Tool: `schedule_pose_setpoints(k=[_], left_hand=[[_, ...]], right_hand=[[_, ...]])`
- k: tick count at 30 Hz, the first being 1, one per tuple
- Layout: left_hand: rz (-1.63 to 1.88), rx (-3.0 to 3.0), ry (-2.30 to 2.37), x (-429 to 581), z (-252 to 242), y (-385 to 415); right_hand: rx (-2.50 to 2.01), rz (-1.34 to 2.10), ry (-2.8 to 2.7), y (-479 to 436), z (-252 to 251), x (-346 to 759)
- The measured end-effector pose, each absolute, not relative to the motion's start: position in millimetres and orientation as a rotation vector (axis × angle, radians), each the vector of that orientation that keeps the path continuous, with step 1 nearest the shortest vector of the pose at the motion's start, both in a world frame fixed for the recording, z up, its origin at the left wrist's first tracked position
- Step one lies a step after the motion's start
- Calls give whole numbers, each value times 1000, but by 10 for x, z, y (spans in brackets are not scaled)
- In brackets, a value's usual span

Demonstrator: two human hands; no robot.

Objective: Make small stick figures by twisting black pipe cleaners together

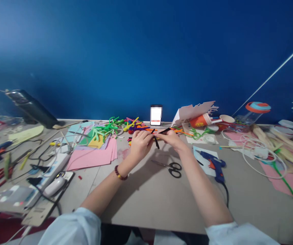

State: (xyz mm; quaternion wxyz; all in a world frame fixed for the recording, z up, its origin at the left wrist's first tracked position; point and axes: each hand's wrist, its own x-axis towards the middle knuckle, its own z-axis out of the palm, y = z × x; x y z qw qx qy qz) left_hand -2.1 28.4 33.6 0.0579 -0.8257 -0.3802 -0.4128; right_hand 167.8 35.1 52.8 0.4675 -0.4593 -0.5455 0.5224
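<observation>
Both my hands meet above the middle of the table, their fingertips almost touching. My left hand [141,144] is closed, with its fingers pinching a black pipe cleaner [157,143]. From the right, my right hand [173,139] pinches the same dark fuzzy stem between thumb and fingers. One end of it hangs down between the hands and another sticks out over the right fingers. Whether it is one piece or two, I cannot tell. Black-handled scissors [175,169] lie on the table below the hands. Behind the hands are several colourful pipe cleaners [133,126].
A phone [156,115] stands against the blue wall. Pink paper [92,159] and a power strip [49,177] lie to the left. On the right are a blue glue gun [216,165] with its cord, an orange paper cup [201,120] and a coiled white cable [248,163].
</observation>
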Motion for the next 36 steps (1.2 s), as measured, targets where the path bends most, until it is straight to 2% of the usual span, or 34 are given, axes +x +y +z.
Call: schedule_pose_setpoints(k=[8, 14, 21, 36], left_hand=[[-1526, -2516, -1182, -32, 308, 348], [-1515, -2505, -1202, -37, 301, 352], [-1668, -2514, -1141, -29, 314, 320], [-2226, -2486, -1665, 36, 291, 330]], right_hand=[[-1101, 1305, -1354, 352, 515, 1654], [-1190, 1318, -1327, 342, 538, 1662], [-1141, 1388, -1364, 377, 492, 1715], [-1122, 1321, -1389, 394, 465, 1657]])
